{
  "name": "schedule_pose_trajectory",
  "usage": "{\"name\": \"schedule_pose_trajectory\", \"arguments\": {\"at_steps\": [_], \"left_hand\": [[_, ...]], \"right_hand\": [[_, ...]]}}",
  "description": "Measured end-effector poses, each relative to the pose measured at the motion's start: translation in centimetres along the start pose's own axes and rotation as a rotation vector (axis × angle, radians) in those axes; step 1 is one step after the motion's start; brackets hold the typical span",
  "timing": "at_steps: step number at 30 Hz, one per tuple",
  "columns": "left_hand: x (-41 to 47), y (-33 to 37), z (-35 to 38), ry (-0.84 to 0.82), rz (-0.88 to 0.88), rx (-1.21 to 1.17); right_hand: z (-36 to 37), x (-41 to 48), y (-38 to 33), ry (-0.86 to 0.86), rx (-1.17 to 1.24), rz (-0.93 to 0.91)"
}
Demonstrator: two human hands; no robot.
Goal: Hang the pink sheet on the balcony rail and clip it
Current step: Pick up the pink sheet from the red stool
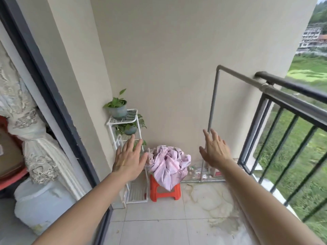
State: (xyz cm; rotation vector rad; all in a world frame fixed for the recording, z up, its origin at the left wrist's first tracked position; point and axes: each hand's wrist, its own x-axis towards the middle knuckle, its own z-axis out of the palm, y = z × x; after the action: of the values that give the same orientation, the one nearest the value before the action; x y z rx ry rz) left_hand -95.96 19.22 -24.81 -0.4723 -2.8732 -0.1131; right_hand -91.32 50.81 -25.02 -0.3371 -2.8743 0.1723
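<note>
No readable text, label, brand, number or sign on anything in view.

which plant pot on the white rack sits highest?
The grey-green pot on the white rack's top tier; the other visible pot sits one tier lower, partly behind leaves.

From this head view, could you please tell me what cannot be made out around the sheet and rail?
Head view only:
- Stool: its seat is covered by the bundled pink sheet, so any clips there would not show.
- Rail: its near run is cut off by the right edge.
- Rack: its lower shelves sit partly behind the left hand.
- Grey pipe: part of it is behind the right hand.
</note>
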Motion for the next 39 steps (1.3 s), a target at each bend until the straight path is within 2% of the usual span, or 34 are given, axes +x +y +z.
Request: {"name": "schedule_pose_trajectory", "arguments": {"at_steps": [8,16,20,24,29,35,39], "left_hand": [[15.4,-2.3,10.7,-0.117,-0.019,-0.077],[33.5,-6.1,27.4,-0.428,-0.002,-0.208],[40.1,-6.8,34.0,-0.504,0.011,-0.301],[43.4,-7.0,41.1,-0.592,-0.034,-0.354],[43.9,-6.2,51.2,-0.684,-0.209,-0.479],[43.4,-4.0,60.7,-0.614,-0.335,-0.539],[44.7,-2.7,65.0,-0.654,-0.432,-0.404]], "right_hand": [[9.9,15.1,0.2,-0.163,-0.039,-0.033],[23.7,32.7,-0.5,-0.431,-0.085,0.004],[30.1,39.7,-1.2,-0.540,-0.056,0.035],[37.3,43.0,-1.5,-0.619,0.006,0.044],[49.3,44.4,-0.6,-0.707,0.103,0.092],[62.5,43.8,-0.4,-0.598,0.269,0.103],[67.5,46.2,-0.8,-0.515,0.229,0.014]]}}
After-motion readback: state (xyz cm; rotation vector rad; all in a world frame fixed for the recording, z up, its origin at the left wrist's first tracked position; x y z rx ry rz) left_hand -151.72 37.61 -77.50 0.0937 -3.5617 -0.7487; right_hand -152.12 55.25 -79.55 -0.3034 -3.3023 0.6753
